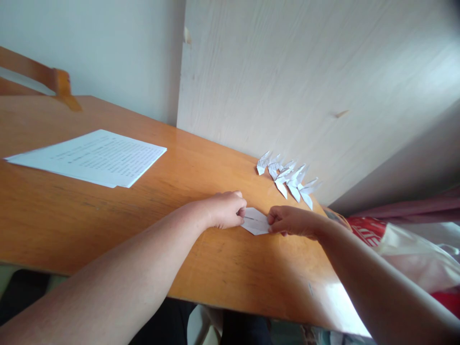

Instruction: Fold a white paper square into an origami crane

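A small piece of folded white paper with a crease line along its middle is held between my two hands, at the table's surface. My left hand is closed with its fingertips pinching the paper's left end. On the other side, my right hand pinches the right end between thumb and fingers. Several folded paper figures with pointed tips stand together in a cluster beyond my right hand, near the table's back edge. Some show printed text on their sides.
A stack of printed sheets lies on the left of the wooden table. Behind the table rises a pale wooden panel. At the right, beyond the table edge, are red and white bags. A wooden chair part shows at the far left.
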A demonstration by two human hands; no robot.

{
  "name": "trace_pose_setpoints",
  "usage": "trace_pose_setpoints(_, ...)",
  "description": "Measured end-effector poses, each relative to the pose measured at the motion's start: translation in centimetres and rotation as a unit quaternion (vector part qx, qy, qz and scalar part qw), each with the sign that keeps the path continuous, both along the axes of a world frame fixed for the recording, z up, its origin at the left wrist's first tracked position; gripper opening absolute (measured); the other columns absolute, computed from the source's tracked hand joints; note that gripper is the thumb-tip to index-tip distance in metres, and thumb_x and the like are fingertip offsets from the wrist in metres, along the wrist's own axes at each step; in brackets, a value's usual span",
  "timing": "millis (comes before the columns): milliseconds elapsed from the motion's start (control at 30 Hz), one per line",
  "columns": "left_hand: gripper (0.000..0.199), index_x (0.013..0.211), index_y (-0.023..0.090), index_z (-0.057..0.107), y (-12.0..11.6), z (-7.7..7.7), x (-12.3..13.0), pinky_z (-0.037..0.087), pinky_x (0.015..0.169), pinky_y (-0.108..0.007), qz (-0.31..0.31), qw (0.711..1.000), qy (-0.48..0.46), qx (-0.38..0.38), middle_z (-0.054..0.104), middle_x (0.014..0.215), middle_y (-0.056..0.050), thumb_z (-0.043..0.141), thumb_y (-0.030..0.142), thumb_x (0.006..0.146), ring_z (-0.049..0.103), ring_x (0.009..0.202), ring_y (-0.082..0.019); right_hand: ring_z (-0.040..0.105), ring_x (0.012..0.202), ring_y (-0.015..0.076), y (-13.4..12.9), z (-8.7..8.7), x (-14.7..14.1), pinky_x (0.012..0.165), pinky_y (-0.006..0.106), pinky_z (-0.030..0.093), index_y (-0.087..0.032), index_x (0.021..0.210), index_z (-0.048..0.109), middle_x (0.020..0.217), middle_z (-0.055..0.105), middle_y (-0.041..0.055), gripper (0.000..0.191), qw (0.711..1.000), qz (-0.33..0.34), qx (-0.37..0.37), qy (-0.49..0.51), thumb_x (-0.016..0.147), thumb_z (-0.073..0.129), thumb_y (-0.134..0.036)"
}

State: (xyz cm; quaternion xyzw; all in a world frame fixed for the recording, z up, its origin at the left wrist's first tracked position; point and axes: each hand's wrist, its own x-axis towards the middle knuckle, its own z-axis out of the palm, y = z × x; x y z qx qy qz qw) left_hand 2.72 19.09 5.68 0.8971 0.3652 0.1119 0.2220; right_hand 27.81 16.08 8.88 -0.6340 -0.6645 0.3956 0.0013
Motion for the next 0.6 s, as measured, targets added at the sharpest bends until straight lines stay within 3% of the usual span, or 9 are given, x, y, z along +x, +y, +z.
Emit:
trace_pose_setpoints(433, 0.009, 0.084, 0.023, 0.065, -0.9, 0.7, 0.0, 0.044, 0.072, -0.029, -0.009, 0.998, 0.017, 0.058, 0.059, 0.101, -0.004, 0.058, 0.026, 0.081, 0.059, 0.087, -0.019, 0.049, 0.057, 0.0108, -1.1, -0.4, 0.1, 0.050, 0.023, 0.034, -0.019, 0.086, 0.058, 0.066, 0.054, -0.0041, 0.017, 0.998, -0.039, 0.029, 0.045, 0.069, 0.061, -0.017)
trace_pose_setpoints(600, 0.017, 0.084, 0.023, 0.064, -1.5, 1.1, 0.1, 0.044, 0.079, -0.034, -0.011, 0.996, 0.016, 0.089, 0.060, 0.099, -0.005, 0.061, 0.039, 0.084, 0.059, 0.092, -0.022, 0.049, 0.055, 0.0106, -1.7, -1.0, 0.0, 0.048, 0.022, 0.032, -0.019, 0.085, 0.056, 0.064, 0.056, -0.0028, 0.011, 0.992, -0.082, 0.052, 0.077, 0.075, 0.057, -0.024)
